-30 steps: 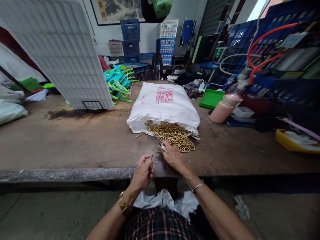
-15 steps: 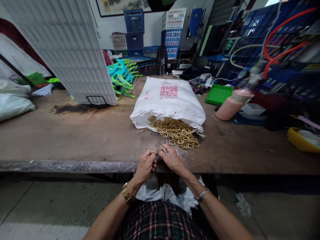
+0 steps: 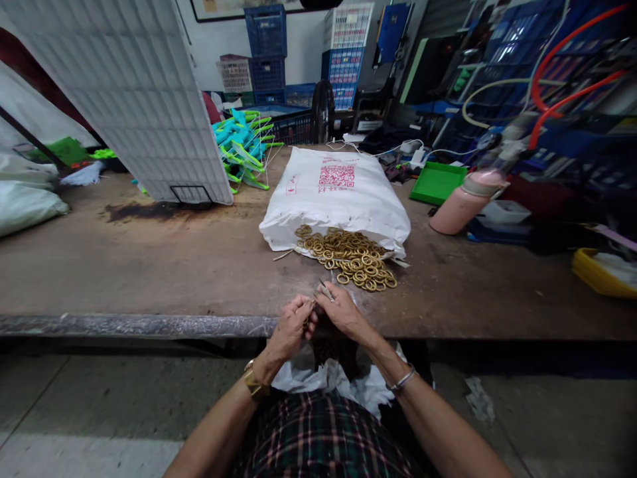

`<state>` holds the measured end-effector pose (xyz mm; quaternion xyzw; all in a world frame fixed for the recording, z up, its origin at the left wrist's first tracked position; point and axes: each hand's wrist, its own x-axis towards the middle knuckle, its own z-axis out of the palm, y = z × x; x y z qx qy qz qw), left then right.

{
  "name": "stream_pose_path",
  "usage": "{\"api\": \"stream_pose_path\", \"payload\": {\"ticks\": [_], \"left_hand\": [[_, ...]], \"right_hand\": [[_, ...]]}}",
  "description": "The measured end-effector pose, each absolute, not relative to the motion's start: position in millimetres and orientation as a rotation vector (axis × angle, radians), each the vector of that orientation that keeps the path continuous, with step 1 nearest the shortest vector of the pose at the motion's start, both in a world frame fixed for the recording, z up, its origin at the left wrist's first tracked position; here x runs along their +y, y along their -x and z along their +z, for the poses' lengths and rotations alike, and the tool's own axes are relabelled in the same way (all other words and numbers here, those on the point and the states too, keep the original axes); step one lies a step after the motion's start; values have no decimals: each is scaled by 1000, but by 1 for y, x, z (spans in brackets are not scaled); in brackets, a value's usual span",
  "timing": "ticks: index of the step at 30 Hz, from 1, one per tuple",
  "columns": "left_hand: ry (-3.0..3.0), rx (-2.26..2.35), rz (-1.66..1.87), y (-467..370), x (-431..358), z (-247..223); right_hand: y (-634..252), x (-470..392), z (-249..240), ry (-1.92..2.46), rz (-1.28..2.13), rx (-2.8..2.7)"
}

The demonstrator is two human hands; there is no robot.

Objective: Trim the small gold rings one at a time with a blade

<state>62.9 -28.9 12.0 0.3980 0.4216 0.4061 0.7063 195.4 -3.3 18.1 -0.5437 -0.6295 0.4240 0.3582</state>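
Observation:
My left hand [image 3: 293, 324] is closed at the table's front edge, its fingertips pinching what looks like a brass-coloured ring [image 3: 306, 324], mostly hidden by the fingers. Close beside it, my right hand [image 3: 342, 315] is closed around a small pointed metal tool [image 3: 325, 291]; its tip sticks out past the thumb and forefinger, and its exact kind is too small to tell. The fingertips of both hands nearly meet. Just beyond them, a heap of brass-coloured rings [image 3: 355, 255] spills out of the mouth of a white woven sack [image 3: 343, 192] lying on its side.
The brown table [image 3: 164, 272] carries a tall white ribbed panel [image 3: 144, 99] at left, with turquoise and green plastic pieces [image 3: 243, 149] behind it. At right are a green tray [image 3: 438, 182], a pink bottle [image 3: 460, 209] and a yellow container [image 3: 602, 273]. Crates [image 3: 267, 66] stand behind.
The view has tilted slightly downward. Both hands stay together at the table edge with small finger movements, and the tool's tip shows more. The sack and the rings lie as before.

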Motion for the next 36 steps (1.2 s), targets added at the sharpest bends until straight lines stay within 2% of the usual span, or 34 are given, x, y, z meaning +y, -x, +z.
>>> {"api": "stream_pose_path", "payload": {"ticks": [6,12,21,29,36], "left_hand": [[-953,996,939,-62,-30,15],[-1034,1065,942,-63,-30,16],[-1140,1095,941,-62,-30,16],[-1152,1083,956,-61,-33,11],[-1021,989,883,-56,-50,29]], "right_hand": [[-202,-11,16,1523,764,-1853],[-203,-21,13,1545,588,-2194],[-203,-21,15,1631,498,-2280],[-199,-19,13,1693,569,-2330],[-197,-6,10,1944,377,-2320]]}}
